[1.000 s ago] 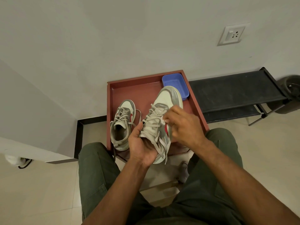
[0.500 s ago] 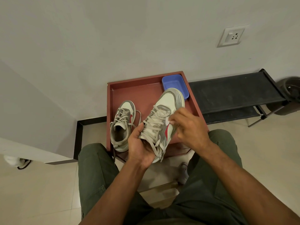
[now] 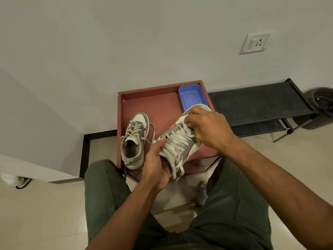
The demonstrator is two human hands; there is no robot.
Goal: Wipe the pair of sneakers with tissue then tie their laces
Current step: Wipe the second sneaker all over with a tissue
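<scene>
Head view showed the left grip (image 3: 156,166) curled round the heel of a grey-and-white laced sneaker (image 3: 178,141), while the right grip (image 3: 210,126), fingers bent, pressed its toe at one o'clock over the red-brown tray desk (image 3: 158,105).

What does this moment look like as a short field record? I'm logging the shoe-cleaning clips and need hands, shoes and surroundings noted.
left hand: left hand grips the heel end of the held sneaker
right hand: right hand fingers curled at the toe end of its upper, near the top laces; tissue not clearly visible
held sneaker laces: laces loose, ends hanging
other sneaker: second sneaker rests upright on the red tray, laces untied
blue tub: blue tub in the tray's far right corner
right of tray: black rack
</scene>
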